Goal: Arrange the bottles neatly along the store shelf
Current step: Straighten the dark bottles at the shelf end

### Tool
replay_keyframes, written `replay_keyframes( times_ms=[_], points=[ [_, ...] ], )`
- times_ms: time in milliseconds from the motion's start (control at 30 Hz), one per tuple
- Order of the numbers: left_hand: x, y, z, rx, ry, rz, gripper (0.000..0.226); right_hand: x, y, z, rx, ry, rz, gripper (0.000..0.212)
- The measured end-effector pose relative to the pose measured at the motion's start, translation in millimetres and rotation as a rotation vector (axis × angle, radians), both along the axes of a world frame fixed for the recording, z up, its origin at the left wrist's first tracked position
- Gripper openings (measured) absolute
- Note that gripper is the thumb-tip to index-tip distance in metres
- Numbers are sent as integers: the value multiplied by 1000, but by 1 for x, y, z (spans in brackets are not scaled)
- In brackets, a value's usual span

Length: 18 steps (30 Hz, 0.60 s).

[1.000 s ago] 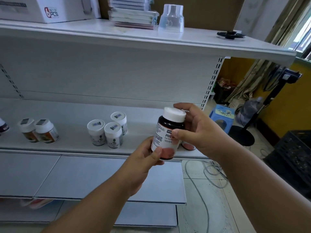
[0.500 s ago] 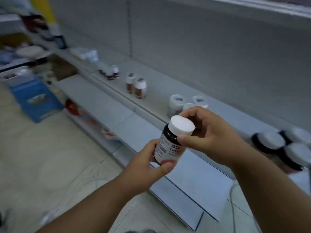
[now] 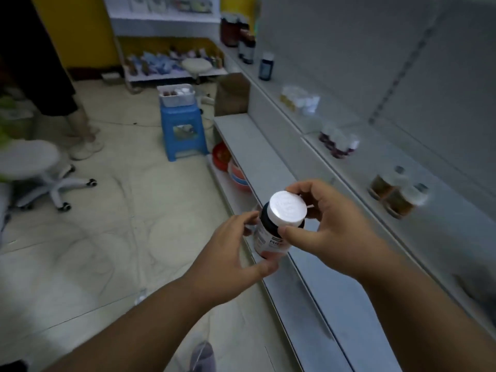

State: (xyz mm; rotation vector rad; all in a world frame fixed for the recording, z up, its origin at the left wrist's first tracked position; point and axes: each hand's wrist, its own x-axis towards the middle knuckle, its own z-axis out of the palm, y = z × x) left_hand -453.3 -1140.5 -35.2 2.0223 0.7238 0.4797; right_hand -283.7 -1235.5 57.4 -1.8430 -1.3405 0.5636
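Note:
Both hands hold one dark bottle (image 3: 268,238) with a white cap and a white-and-red label, out in front of the shelf. My left hand (image 3: 230,253) grips its body from below. My right hand (image 3: 330,224) curls round the cap. On the grey store shelf (image 3: 357,167) to the right stand small groups of bottles: two amber ones with white caps (image 3: 394,191), a dark red cluster (image 3: 338,143), pale ones (image 3: 300,99), and tall dark bottles (image 3: 248,47) at the far end. The picture is blurred.
A blue plastic stool (image 3: 183,130) carrying a white tray of bottles (image 3: 175,95) stands on the floor by the shelf end. A brown cardboard box (image 3: 232,93) sits beside it. A wheeled stool (image 3: 35,170) is at left, a person's legs (image 3: 77,124) behind it. Red bowls (image 3: 228,165) lie under the lower shelf.
My view has swung left along the shelf toward the aisle and floor. The bottle stays in both hands, its cap now facing the camera more.

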Motion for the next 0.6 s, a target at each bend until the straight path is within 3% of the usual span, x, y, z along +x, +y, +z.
replay_keyframes(
  times_ms=[267,600],
  points=[
    [-17,144,5,112,84,103,81,-10,166,-1,23,-104,155,59],
    [51,355,-30,10,29,315,76,57,411,-35,12,-48,355,51]
  ],
)
